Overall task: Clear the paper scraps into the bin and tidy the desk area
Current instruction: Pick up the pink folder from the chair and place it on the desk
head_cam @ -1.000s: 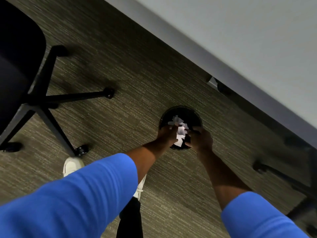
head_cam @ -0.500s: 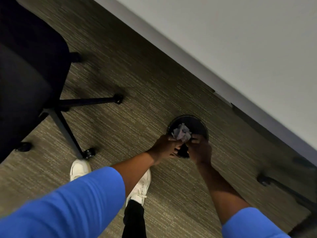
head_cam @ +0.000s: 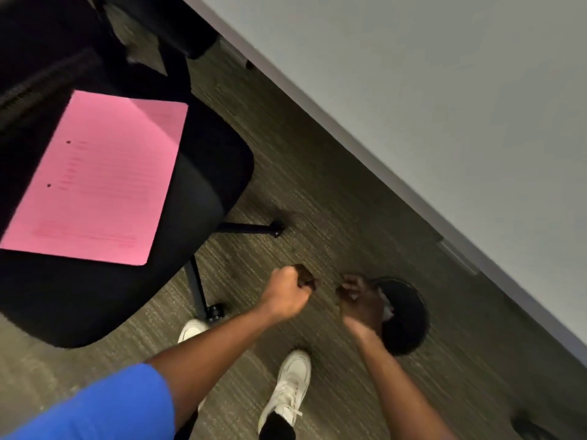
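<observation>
A round black bin (head_cam: pixel 409 325) stands on the carpet beside the grey desk edge (head_cam: pixel 365 144). A few white paper scraps (head_cam: pixel 387 309) show inside it, behind my right wrist. My right hand (head_cam: pixel 360 298) hovers at the bin's left rim with the fingers curled in and nothing visible in them. My left hand (head_cam: pixel 290 289) is a closed fist over the carpet, left of the bin, and seems to hold nothing.
A black office chair (head_cam: pixel 190 198) stands at the left with a pink sheet of paper (head_cam: pixel 98 182) lying on its seat. Its wheeled legs (head_cam: pixel 276 230) reach toward my hands. My white shoes (head_cam: pixel 290 385) are on the carpet below.
Both hands were pressed together over the bin with crumpled paper between them. Now the paper is out of my hands, and they have parted and drawn left. The view swung to show the chair seat.
</observation>
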